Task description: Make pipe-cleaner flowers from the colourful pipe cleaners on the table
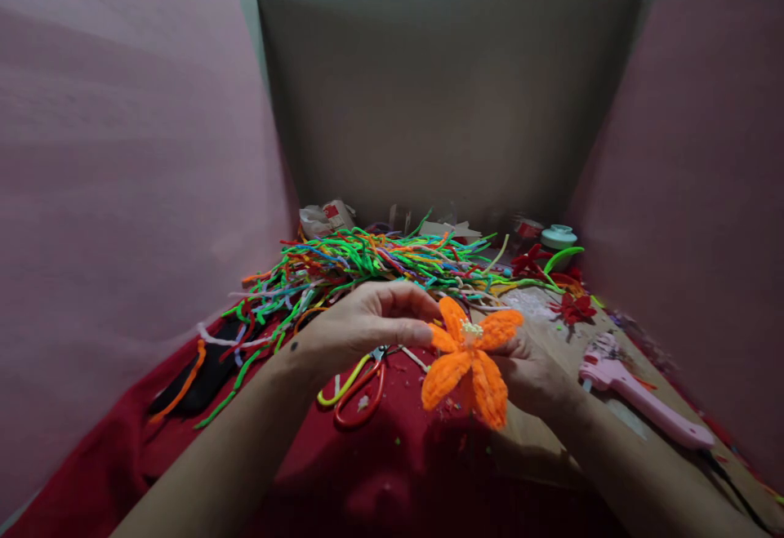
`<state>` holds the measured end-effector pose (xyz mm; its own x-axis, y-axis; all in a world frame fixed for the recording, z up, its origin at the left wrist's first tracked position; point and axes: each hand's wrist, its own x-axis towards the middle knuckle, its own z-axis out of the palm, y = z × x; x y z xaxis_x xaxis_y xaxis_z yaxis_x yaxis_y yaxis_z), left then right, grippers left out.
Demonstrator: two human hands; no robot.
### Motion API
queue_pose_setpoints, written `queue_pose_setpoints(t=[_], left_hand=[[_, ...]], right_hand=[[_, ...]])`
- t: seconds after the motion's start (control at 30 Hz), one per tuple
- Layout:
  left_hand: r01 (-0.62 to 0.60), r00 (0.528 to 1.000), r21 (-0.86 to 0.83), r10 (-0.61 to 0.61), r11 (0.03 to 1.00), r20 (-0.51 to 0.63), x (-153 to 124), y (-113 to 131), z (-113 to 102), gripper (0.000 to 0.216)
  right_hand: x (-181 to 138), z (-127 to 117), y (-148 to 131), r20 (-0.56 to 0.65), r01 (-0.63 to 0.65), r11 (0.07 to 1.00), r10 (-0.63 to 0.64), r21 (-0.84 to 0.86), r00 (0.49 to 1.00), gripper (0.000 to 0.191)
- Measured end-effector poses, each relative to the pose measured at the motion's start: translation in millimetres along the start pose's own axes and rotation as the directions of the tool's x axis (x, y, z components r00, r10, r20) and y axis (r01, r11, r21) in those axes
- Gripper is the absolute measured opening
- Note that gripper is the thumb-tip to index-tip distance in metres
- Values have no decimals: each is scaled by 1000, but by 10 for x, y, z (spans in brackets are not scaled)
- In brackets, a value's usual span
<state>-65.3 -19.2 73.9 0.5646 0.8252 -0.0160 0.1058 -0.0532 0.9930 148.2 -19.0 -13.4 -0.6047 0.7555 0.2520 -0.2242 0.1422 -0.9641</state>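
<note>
In the head view, an orange flower (456,371) stands raised above the red cloth (343,481) that covers the table, a little right of the middle and nearer the front edge than the back. It has five fuzzy petals and a small tuft of pale yellow stamens (471,328) at its centre, turned upward. The left hand (380,317) pinches one petal on the flower's left side between thumb and fingers. The right hand (532,375) is behind the flower's right side, up against it; the petals hide its fingertips, so I cannot tell how tightly they close or on what part.

Just below the left hand, scissors (379,353) lie on the cloth, one handle loop yellow and the other red. Toward the table's left edge is a black object (211,379) (its kind is unclear), with an orange fuzzy stem (194,379) across it. A heaped pile of fuzzy stems (367,256), mostly green with red, orange, white and purple among them, spreads along the back edge. At the back right corner stands a pale green jar (559,236), and in front of it a red flower (574,308) lies on a brown board (532,448). Nearer the right edge lies a pink glue gun (643,403), nozzle toward the right hand, its dark cord running to the front right corner.
</note>
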Motion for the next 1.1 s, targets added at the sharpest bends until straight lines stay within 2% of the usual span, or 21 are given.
queue_pose_setpoints(t=[0.07,0.13,0.2,0.27,0.33,0.4,0.5,0.6,0.7,0.8,0.87,1.0,1.1], left_hand=[[-87,981,158,112,984,-157,-58,69,7,22],[-180,938,324,261,929,-227,-109,104,60,26],[-280,894,506,414,816,-172,-144,104,144,36],[-347,860,666,507,660,-54,-157,78,231,52],[-357,860,760,509,543,41,-146,36,292,65],[-349,872,807,480,476,94,-118,-14,317,67],[-353,866,845,483,403,132,-85,-74,314,65],[-347,871,843,474,412,127,-108,-57,303,67],[-373,893,774,424,512,150,-163,66,268,70],[-446,887,659,399,605,233,-172,226,186,48],[-509,858,602,417,615,300,-133,298,132,36],[-550,826,517,337,655,452,-29,299,116,53],[-549,816,488,310,678,487,9,226,179,63]], right_hand=[[6,9,-18,-4,24,1000,-24,-1,1000,24],[14,29,-47,-4,42,999,-42,7,999,23],[21,45,-69,-7,56,998,-56,-5,998,21],[23,48,-67,-21,73,997,-73,-10,997,18],[22,38,-38,-45,91,996,-90,6,995,17],[18,24,6,-69,90,995,-87,44,994,18],[13,10,58,-71,56,995,-50,82,996,17],[14,16,60,-37,49,994,-46,95,998,16],[16,39,18,-9,47,996,-46,72,999,20],[14,69,-39,35,28,998,-30,62,999,22],[13,88,-74,70,6,996,-12,84,997,20],[18,122,-128,158,-41,991,20,131,987,10],[25,135,-153,211,-53,990,25,127,977,14]])
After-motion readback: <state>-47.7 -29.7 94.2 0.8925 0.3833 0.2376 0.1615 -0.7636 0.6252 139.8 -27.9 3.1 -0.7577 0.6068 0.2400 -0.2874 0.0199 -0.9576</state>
